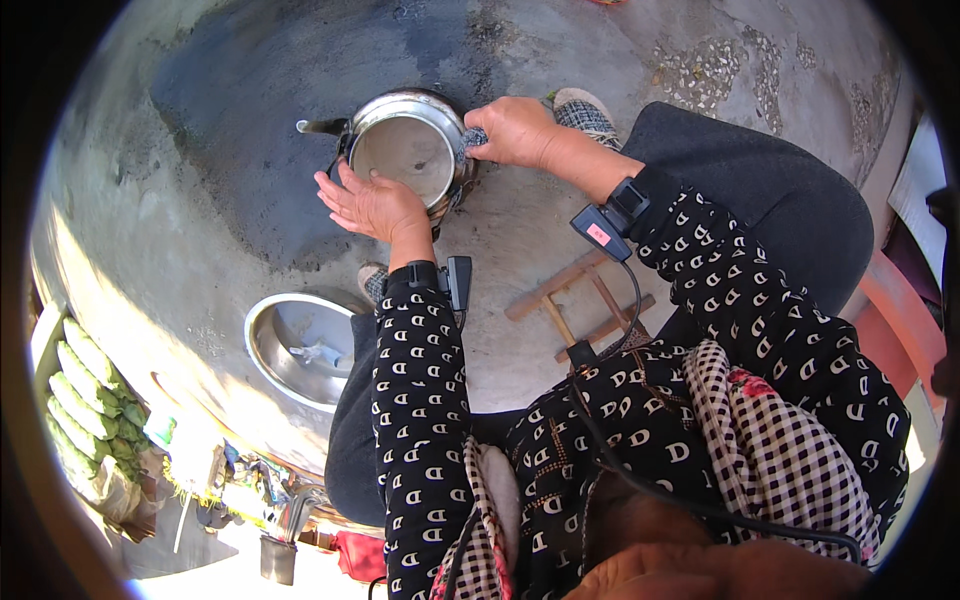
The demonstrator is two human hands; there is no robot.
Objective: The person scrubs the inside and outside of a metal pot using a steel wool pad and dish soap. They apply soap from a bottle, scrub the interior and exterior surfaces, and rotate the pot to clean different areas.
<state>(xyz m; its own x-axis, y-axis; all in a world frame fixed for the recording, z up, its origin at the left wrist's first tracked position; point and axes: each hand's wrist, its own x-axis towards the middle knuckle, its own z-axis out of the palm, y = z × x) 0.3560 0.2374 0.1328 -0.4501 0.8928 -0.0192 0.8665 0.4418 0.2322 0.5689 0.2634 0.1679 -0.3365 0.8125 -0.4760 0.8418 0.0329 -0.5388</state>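
A metal kettle [461,180] with a shiny round rim sits on the wet concrete floor, its spout [322,126] pointing left. Whether its round greyish face is an open mouth or the base, I cannot tell. My left hand [379,204] holds the kettle's near-left edge, thumb over the rim and fingers spread outside it. Pinched in my right hand [517,133] is a grey scouring pad [474,139], pressed against the right side of the rim. A dark handle [343,147] shows partly at the kettle's left; my left hand hides some of it.
A steel basin [259,337] with water and a pale scrap [319,352] stands by my left knee. A small wooden stool [559,285] lies between my legs. Green vegetables [82,386] are piled at far left, near a dark container [277,559]. A cable [637,289] hangs from my right wrist device.
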